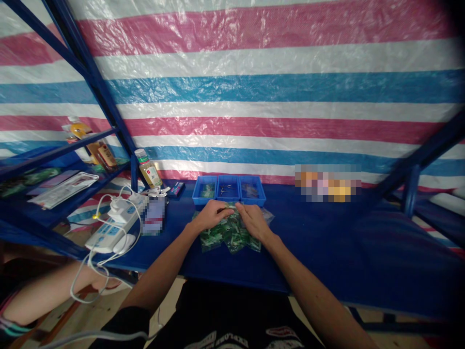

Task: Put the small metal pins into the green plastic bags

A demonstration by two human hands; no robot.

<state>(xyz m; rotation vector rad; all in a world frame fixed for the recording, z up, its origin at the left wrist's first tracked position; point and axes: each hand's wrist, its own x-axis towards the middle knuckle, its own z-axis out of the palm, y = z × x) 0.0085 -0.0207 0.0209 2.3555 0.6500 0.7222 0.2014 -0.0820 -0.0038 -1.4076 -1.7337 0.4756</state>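
Note:
Several clear plastic packets with green pieces (236,240) lie in a pile on the blue table in front of me. My left hand (213,216) is over the upper left of the pile, its fingers bent and closed on a packet's edge. Close beside it, my right hand (253,221) grips the same packet from the right, and the two thumbs nearly meet. The fingers partly hide what is between them. Just beyond my hands stand three joined blue trays (228,201); the left holds greenish pieces, the middle metal tools like tweezers or scissors, the right clear packets.
To the left are a white power strip (105,236) with looping cables, a blurred-out phone-like object (153,216) and a bottle (148,169). Another person's arm (54,291) rests at lower left. Blue metal posts (98,92) frame the table; a blurred-out item (327,184) sits back right.

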